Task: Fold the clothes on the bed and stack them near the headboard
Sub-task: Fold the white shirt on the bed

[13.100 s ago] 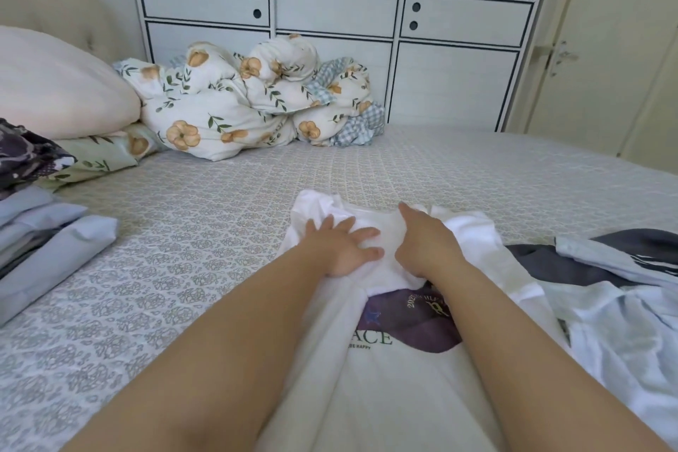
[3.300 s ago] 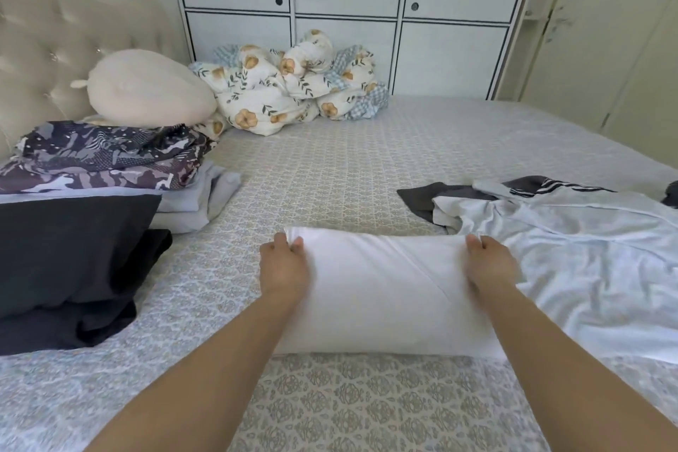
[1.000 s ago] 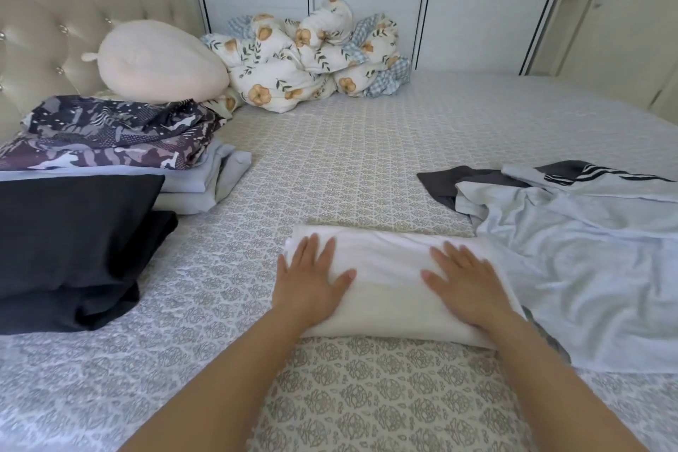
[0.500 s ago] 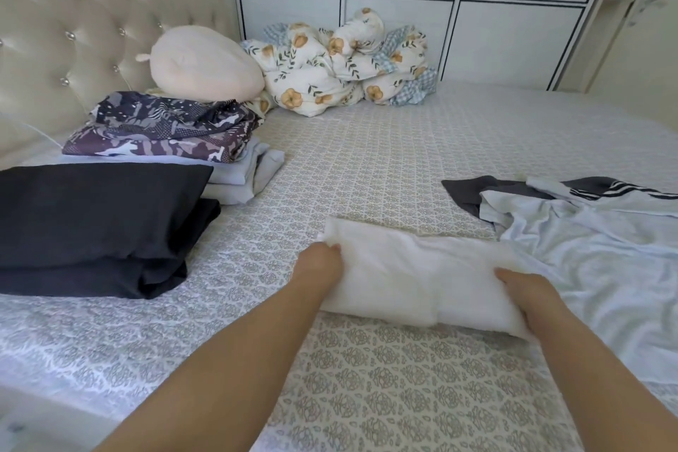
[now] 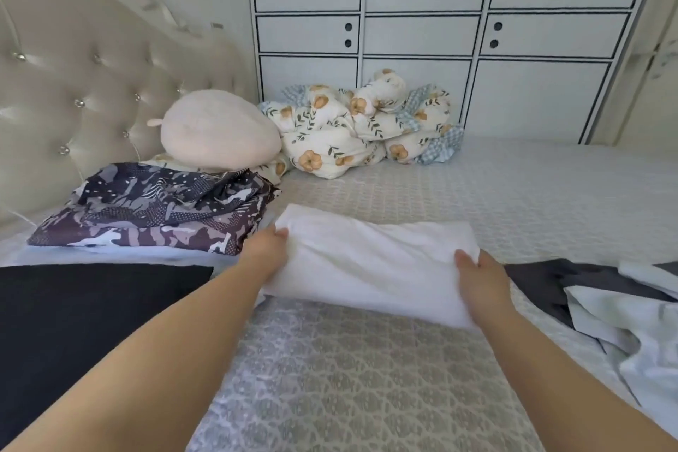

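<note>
A folded white shirt (image 5: pixel 370 260) hangs lifted just above the patterned bed sheet (image 5: pixel 367 378). My left hand (image 5: pixel 266 253) grips its left end and my right hand (image 5: pixel 480 279) grips its right end, thumbs on top. To the left lie a folded dark patterned garment (image 5: pixel 154 209) on pale blue folded clothes, and a folded black garment (image 5: pixel 73 312) nearer me, both by the tufted headboard (image 5: pixel 91 84). Unfolded pale blue clothing (image 5: pixel 623 319) and a dark grey piece (image 5: pixel 539 275) lie at the right.
A cream round pillow (image 5: pixel 220 128) leans by the headboard. A bunched floral duvet (image 5: pixel 359 128) sits at the far side against a white wardrobe (image 5: pixel 422 37). Bare sheet stretches across the far right of the bed.
Both hands went from pressing flat on the folded white shirt to gripping its ends. They have lifted it and carried it left toward the folded piles by the headboard.
</note>
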